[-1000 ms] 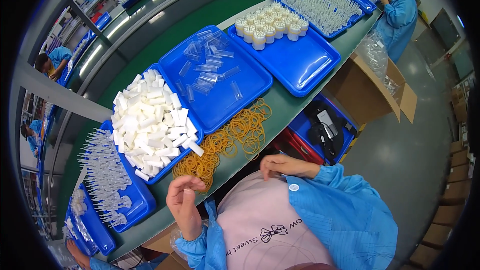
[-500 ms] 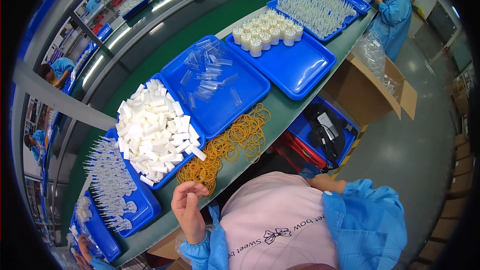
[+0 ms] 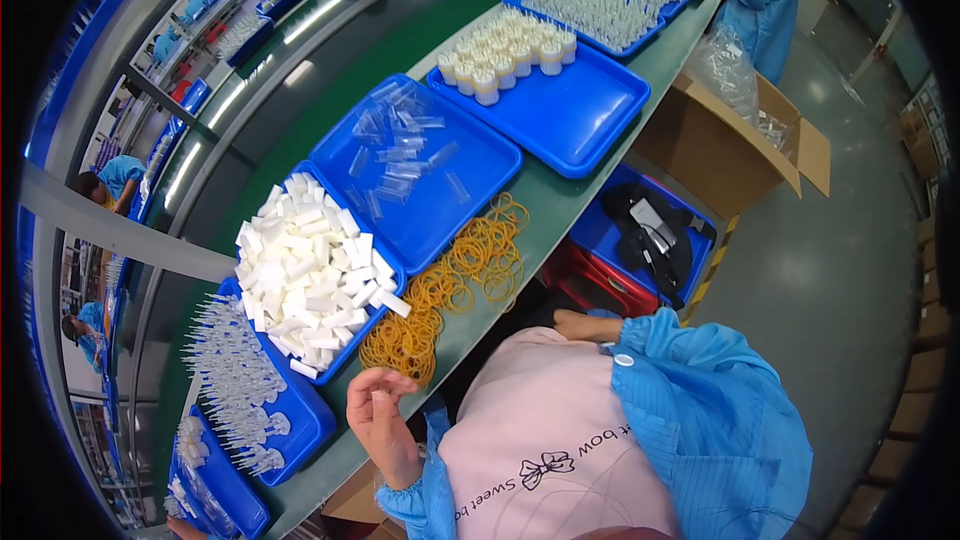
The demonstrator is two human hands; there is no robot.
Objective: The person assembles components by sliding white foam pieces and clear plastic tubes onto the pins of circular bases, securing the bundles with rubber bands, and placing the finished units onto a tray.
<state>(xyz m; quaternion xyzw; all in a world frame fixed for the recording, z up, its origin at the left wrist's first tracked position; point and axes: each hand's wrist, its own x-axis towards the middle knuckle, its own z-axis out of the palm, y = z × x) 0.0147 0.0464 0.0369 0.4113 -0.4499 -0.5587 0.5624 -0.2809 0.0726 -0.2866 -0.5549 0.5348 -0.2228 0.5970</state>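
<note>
My left hand (image 3: 384, 428) is raised at the near edge of the bench, its fingers loosely curled, thumb apart, and nothing visible in it. Just beyond its fingertips lies a loose pile of yellow-brown rubber bands (image 3: 440, 300). Past them, a blue tray is heaped with short white blocks (image 3: 310, 275). To the right, another blue tray (image 3: 455, 195) carries several clear plastic tubes (image 3: 400, 155). My right hand (image 3: 588, 326) rests low against my body below the bench edge; its fingers are mostly hidden, and I make out nothing held.
Trays of pointed translucent parts (image 3: 235, 380) stand at the left and far right (image 3: 600, 0). A blue tray (image 3: 590, 125) holds white round pieces (image 3: 510, 50). On my right are an open carton (image 3: 700, 140), a blue bin (image 3: 610, 210) with a black device, and a person in blue (image 3: 765, 0).
The view has shifted, so the bench and trays sit slightly differently. My right hand has moved a little up and left in the picture; my left hand keeps nearly the same curled pose.
</note>
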